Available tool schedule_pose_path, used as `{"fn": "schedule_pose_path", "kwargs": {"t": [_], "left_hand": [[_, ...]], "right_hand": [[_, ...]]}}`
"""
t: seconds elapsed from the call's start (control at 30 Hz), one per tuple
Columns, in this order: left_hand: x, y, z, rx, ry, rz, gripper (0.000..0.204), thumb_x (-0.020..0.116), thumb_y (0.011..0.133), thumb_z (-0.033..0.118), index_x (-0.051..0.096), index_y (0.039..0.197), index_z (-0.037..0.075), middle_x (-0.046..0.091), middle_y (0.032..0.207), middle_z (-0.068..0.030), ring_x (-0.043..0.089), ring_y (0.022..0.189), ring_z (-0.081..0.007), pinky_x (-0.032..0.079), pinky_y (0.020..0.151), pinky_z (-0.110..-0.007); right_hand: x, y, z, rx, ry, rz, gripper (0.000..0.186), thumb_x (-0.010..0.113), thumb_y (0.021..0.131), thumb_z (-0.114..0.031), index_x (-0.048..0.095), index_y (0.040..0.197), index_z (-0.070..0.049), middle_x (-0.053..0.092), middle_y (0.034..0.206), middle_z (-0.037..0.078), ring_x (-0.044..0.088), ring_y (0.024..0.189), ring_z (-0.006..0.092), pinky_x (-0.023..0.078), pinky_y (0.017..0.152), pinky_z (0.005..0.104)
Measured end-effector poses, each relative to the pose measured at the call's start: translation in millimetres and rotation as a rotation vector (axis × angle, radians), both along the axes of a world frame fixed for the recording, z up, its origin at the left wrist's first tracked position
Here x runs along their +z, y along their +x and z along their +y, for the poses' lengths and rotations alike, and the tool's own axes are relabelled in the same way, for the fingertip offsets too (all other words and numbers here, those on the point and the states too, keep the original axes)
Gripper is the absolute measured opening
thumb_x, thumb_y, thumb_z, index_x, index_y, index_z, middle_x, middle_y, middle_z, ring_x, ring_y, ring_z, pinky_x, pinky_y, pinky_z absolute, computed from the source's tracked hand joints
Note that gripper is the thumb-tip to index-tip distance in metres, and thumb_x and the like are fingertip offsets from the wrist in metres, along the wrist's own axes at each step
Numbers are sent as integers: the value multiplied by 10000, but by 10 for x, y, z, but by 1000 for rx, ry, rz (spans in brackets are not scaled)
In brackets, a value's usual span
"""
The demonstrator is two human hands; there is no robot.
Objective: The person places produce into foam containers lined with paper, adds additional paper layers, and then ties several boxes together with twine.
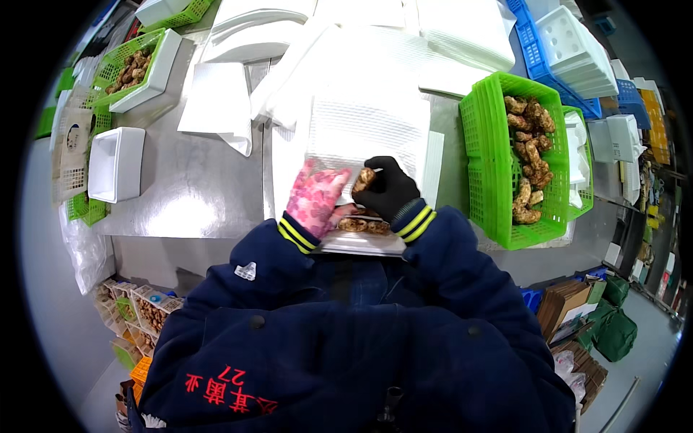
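The black-gloved right grip [390, 189] is pinching a knobby, brown-and-cream mushroom [364, 180] just beyond a white, shallow tray [364, 245]; the pink-floral-gloved left grip [317, 191] is lying alongside, its opening and hold unclear. Light, steady pressure should be preventing bruising.

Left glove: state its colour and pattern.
The left glove is pink with darker, flower-like blotches; head view shows it.

A broad, silvery sheet-metal table [216, 177] fills the middle of the room, bright white light glaring off its left part. Beyond its left end I see a plain bluish-grey wall [54, 281]. On the near right, brown cardboard [564, 307] and dark-green bundles [613, 333] stand by smooth, pale grey flooring [646, 368].
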State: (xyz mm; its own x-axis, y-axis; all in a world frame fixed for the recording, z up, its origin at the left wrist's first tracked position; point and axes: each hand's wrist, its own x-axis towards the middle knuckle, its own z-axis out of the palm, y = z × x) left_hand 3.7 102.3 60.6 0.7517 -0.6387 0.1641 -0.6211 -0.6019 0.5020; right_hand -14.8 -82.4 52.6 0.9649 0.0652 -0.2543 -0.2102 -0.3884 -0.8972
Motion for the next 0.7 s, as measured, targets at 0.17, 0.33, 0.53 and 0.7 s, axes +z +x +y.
{"fn": "schedule_pose_path", "kwargs": {"t": [0.17, 0.33, 0.53, 0.7], "left_hand": [[-51, 67, -142, 39, -55, 188, 377, 599, 734, 49, 549, 1107, 61, 604, 973, -130, 548, 869, -319, 425, 791, -404], [-429, 13, -245, -77, 297, 144, 304, 539, 769, 133, 575, 1070, 142, 593, 1056, -48, 531, 938, -265, 422, 789, -409], [-444, 60, -254, -157, 354, 268, 235, 507, 762, 125, 614, 971, 143, 593, 1011, -45, 540, 936, -268, 413, 815, -405], [-422, 73, -323, -153, 330, 241, 169, 538, 779, 118, 616, 928, 131, 612, 915, -60, 551, 892, -279, 433, 779, -400]], "right_hand": [[-230, -86, -108, -130, 92, 65, 443, 720, 712, -212, 531, 1084, -64, 649, 846, 117, 633, 752, 160, 505, 664, 277], [370, -246, -906, -330, 145, -49, 257, 640, 787, -87, 580, 1028, -19, 642, 862, 76, 618, 716, 147, 515, 642, 260], [704, -533, -2189, -932, 19, -197, 256, 610, 810, -71, 580, 1052, 7, 642, 880, 116, 624, 718, 174, 523, 608, 273], [252, -340, -2844, -611, -664, -247, 321, 670, 751, -149, 609, 1056, -70, 647, 948, 93, 622, 824, 179, 488, 752, 283]]}}
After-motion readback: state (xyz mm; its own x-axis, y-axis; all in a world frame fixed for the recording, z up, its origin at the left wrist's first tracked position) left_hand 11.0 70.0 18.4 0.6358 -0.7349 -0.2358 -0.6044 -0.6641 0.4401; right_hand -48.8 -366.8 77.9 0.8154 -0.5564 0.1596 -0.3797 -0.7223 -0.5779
